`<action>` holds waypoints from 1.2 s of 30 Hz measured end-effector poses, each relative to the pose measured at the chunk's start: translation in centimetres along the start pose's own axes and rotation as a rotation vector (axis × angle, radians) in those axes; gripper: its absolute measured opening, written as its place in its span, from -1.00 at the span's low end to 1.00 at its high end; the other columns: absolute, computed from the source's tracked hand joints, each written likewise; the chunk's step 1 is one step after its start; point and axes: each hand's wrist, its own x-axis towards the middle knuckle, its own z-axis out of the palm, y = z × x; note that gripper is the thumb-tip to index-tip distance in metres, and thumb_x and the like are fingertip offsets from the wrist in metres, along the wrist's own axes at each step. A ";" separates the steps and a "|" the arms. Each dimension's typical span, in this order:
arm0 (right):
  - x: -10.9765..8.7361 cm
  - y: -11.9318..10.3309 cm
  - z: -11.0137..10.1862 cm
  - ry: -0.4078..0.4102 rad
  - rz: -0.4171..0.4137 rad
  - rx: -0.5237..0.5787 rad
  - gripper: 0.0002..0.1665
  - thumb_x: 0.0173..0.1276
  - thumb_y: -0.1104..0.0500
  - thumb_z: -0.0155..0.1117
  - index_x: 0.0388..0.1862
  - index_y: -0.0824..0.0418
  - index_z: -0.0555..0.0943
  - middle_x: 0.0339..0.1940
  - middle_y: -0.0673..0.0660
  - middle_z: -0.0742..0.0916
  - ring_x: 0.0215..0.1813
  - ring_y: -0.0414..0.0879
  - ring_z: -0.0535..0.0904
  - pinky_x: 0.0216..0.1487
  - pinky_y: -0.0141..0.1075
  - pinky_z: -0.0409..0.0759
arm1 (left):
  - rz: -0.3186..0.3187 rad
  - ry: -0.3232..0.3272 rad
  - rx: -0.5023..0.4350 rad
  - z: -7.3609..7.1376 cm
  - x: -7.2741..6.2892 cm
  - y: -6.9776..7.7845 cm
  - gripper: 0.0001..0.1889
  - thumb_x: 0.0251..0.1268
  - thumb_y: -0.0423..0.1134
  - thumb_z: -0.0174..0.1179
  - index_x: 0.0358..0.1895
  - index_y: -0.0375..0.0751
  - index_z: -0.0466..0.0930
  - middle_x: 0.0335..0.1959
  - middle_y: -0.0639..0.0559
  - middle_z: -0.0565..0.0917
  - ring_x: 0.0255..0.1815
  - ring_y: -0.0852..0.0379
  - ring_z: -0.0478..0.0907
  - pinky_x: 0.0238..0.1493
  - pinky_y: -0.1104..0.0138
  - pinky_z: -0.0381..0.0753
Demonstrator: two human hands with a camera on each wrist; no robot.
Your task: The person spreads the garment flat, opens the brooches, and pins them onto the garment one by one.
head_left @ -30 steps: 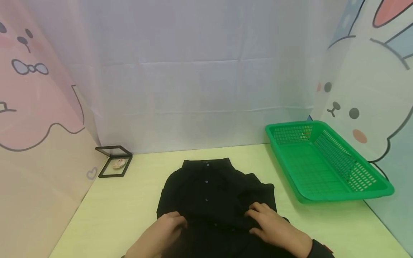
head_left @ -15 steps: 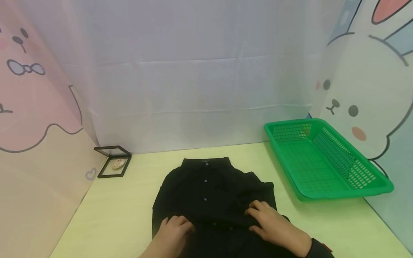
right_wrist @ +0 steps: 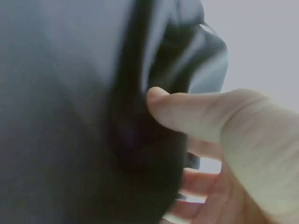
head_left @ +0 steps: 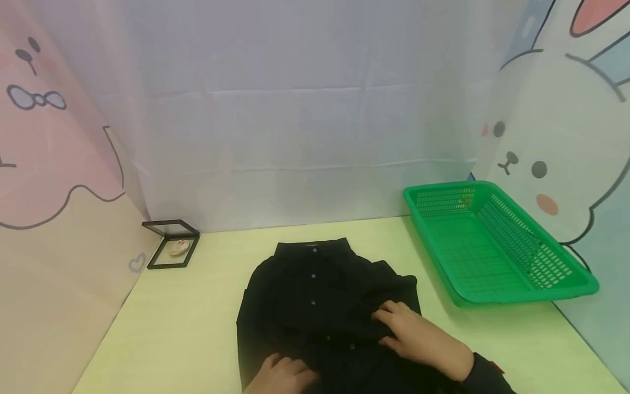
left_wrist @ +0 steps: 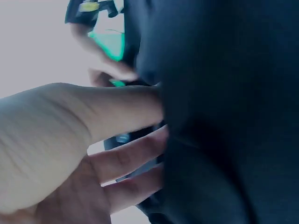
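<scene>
A black button-up shirt [head_left: 295,284] lies front up, its collar towards the back wall and light buttons down its middle. Low on its front is my left hand [head_left: 285,376], fingers bent, partly cut off by the bottom of the head view. The left wrist view has this hand's thumb [left_wrist: 126,106] and fingers running into a fold of the dark cloth, tips hidden. On the shirt's right side my right hand [head_left: 410,335] holds the fabric. Its thumb [right_wrist: 187,108] presses on the near face of the cloth in the right wrist view, with the fingers behind.
A green plastic basket [head_left: 443,273] stands at the right of the pale yellow table [head_left: 162,328]. At the back left, an open black-framed case [head_left: 167,266] has a small round pale item [head_left: 179,247] inside. Curtains with cartoon animals enclose the table.
My left hand has moved from the shirt's left edge towards the bottom and inward over its front. The shirt's lower left side has shifted. My right hand stays in nearly the same place.
</scene>
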 end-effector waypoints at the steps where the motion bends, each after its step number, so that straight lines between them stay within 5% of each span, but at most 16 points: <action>1: 0.2 0.0 -0.5 0.012 0.000 -0.008 -0.59 0.28 0.13 0.54 0.07 0.16 0.66 -0.01 0.10 0.63 -0.03 0.08 0.58 -0.07 -0.08 0.65 | 0.004 0.007 0.005 0.1 0.1 0.0 -0.65 0.38 0.31 0.15 0.01 0.28 0.72 -0.14 0.40 0.64 -0.11 0.30 0.52 0.00 -0.05 0.58; 4: 0.8 0.0 -1.8 0.063 -0.002 -0.040 -0.58 0.27 0.15 0.55 0.07 0.16 0.65 0.02 0.14 0.63 0.00 0.12 0.58 -0.05 -0.03 0.64 | -0.004 0.040 0.047 0.2 0.4 0.0 -0.66 0.33 0.32 0.17 -0.04 0.29 0.73 -0.21 0.40 0.62 -0.21 0.34 0.47 -0.12 0.12 0.52; 9: 1.1 -1.1 -3.0 0.113 -0.060 -0.059 -0.57 0.27 0.17 0.55 0.10 0.18 0.65 0.04 0.16 0.65 0.02 0.12 0.61 -0.02 -0.05 0.67 | 0.015 0.089 0.087 -0.3 0.8 -0.4 -0.88 0.21 0.06 0.38 -0.21 0.26 0.73 -0.40 0.38 0.56 -0.36 0.37 0.44 -0.28 0.26 0.40; 12: 1.1 -2.4 -2.6 0.112 -0.118 -0.052 -0.57 0.29 0.16 0.54 0.11 0.17 0.66 0.05 0.11 0.67 0.05 0.05 0.62 0.03 -0.13 0.68 | 0.074 0.182 0.119 -0.7 0.8 -1.2 -0.85 0.10 -0.12 0.46 -0.27 0.22 0.72 -0.45 0.34 0.54 -0.40 0.37 0.45 -0.36 0.38 0.30; 16: 0.6 -4.2 -1.7 0.055 -0.193 -0.035 -0.60 0.33 0.12 0.51 0.12 0.11 0.67 0.08 0.02 0.67 0.10 -0.06 0.61 0.07 -0.22 0.68 | 0.088 0.286 0.095 -1.8 0.5 -1.9 -0.75 0.00 -0.28 0.51 -0.25 0.13 0.74 -0.40 0.30 0.56 -0.40 0.36 0.50 -0.40 0.47 0.29; 19: 0.3 -5.2 -1.4 0.010 -0.202 -0.018 -0.62 0.37 0.07 0.48 0.13 0.09 0.67 0.09 -0.02 0.67 0.11 -0.12 0.60 0.07 -0.27 0.67 | 0.057 0.340 0.055 -3.0 0.3 -2.0 -0.74 0.05 -0.33 0.50 -0.22 0.10 0.74 -0.34 0.29 0.60 -0.36 0.35 0.53 -0.34 0.43 0.46; 24: 0.2 -6.2 -1.7 -0.124 -0.124 0.110 -0.61 0.44 -0.04 0.41 0.15 0.05 0.67 0.09 -0.11 0.70 0.06 -0.25 0.61 0.07 -0.29 0.69 | 0.096 0.516 0.090 -5.0 0.3 -2.2 -0.64 0.03 -0.49 0.47 -0.18 0.08 0.74 -0.27 0.29 0.65 -0.33 0.32 0.56 -0.22 0.34 0.64; 29: 0.3 -7.0 -1.7 -0.216 -0.081 0.214 -0.47 0.43 -0.14 0.38 0.27 0.04 0.60 0.16 -0.11 0.67 0.07 -0.31 0.59 0.06 -0.37 0.69 | 0.191 0.666 0.085 -6.8 0.6 -2.6 -0.52 -0.07 -0.61 0.37 -0.12 0.03 0.73 -0.19 0.27 0.65 -0.29 0.31 0.60 -0.19 0.48 0.66; 31: 0.2 -7.0 -1.4 -0.212 -0.073 0.210 -0.41 0.43 -0.14 0.38 0.33 0.06 0.56 0.20 -0.09 0.65 0.10 -0.31 0.58 0.06 -0.38 0.68 | 0.224 0.704 0.065 -7.6 0.5 -2.7 -0.55 0.00 -0.60 0.31 -0.09 0.01 0.73 -0.16 0.25 0.65 -0.25 0.31 0.62 -0.16 0.51 0.67; 36: 0.0 -6.2 -0.2 -0.217 -0.013 0.173 -0.33 0.40 -0.09 0.43 0.39 0.10 0.49 0.24 -0.06 0.62 0.17 -0.25 0.57 0.10 -0.34 0.67 | 0.305 0.790 0.023 -9.0 0.4 -2.7 -0.62 0.54 -0.41 -0.13 -0.06 -0.02 0.73 -0.12 0.20 0.66 -0.19 0.28 0.64 -0.13 0.52 0.66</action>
